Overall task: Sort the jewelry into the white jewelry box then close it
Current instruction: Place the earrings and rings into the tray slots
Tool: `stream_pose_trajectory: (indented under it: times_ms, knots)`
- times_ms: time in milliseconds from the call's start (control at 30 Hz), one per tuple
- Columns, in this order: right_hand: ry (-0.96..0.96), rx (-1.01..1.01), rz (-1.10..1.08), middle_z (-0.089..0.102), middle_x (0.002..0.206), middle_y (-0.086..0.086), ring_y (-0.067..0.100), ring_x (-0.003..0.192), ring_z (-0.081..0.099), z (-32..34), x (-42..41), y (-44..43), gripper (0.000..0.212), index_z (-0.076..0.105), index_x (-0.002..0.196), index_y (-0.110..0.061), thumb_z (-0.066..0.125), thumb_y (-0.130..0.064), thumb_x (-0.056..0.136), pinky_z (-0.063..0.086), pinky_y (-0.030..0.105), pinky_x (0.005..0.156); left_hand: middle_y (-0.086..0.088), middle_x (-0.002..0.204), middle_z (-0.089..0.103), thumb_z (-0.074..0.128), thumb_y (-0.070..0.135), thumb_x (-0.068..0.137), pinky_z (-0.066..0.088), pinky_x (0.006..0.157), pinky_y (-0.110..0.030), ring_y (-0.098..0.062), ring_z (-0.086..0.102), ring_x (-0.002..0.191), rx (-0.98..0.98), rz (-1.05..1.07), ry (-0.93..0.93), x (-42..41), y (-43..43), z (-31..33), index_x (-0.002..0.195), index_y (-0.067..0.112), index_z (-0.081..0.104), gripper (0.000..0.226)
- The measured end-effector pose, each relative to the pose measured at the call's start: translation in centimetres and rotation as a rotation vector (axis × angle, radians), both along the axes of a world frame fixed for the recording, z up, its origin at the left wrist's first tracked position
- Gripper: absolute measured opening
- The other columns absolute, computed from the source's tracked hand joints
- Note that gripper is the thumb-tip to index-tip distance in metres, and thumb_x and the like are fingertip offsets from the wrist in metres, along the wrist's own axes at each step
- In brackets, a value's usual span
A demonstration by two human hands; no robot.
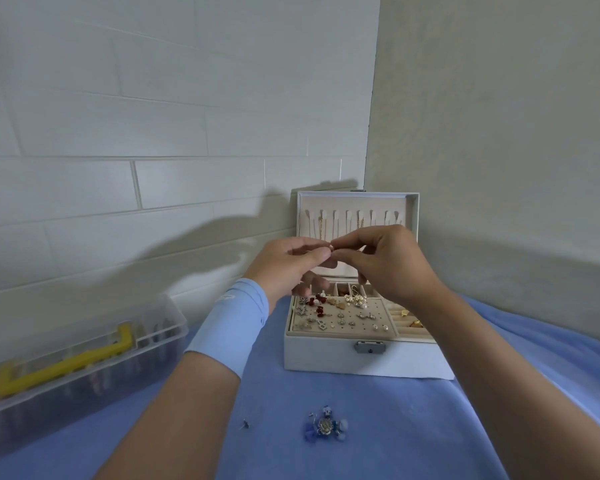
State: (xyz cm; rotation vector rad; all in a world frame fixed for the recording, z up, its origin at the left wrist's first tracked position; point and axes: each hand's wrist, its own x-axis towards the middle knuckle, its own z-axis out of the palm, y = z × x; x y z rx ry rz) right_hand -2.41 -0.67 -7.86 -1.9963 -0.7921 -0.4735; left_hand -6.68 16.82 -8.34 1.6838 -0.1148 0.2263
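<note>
The white jewelry box (333,356) stands open on the blue cloth, its lid (409,206) upright with thin chains on hooks. Its beige earring tray (347,315) carries several studs, red pieces and pearls. Above the box, my left hand (291,266) and my right hand (388,263) meet fingertip to fingertip and pinch one tiny pale piece of jewelry (332,246) between them. A blue and silver jewelry cluster (324,426) and a small stud (246,425) lie on the cloth in front of the box.
A clear plastic case (80,355) with a yellow handle sits at the left on the cloth. A white brick wall stands behind and a plain wall to the right, close to the box. The blue cloth (395,427) covers the surface.
</note>
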Motion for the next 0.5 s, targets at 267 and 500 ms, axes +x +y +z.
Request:
stream_pose_trajectory:
  times_ms: [267,500]
  knots:
    - [0.099,-0.05,0.064,0.065,0.053,-0.017,0.007,0.043,0.053,-0.1,0.0,-0.6,0.007,0.081,0.092,-0.016,0.079,-0.013,0.086,0.046,0.019,0.05,-0.001,0.087,0.075,0.066,0.01,0.093,0.048,0.047,-0.018,-0.012,0.067,0.06,0.16,0.073,-0.007,0.0,-0.3,-0.4,0.107,0.012,0.07,0.014]
    - [0.14,-0.16,-0.028,0.072,0.067,-0.014,0.01,0.05,0.06,-0.4,0.6,-1.7,0.002,0.079,0.089,-0.02,0.078,-0.018,0.087,0.056,0.026,0.056,0.009,0.083,0.073,0.061,0.026,0.097,0.041,0.047,-0.017,-0.008,0.064,0.06,0.664,-0.038,0.098,-1.9,1.7,-0.4,0.097,0.018,0.07,0.012]
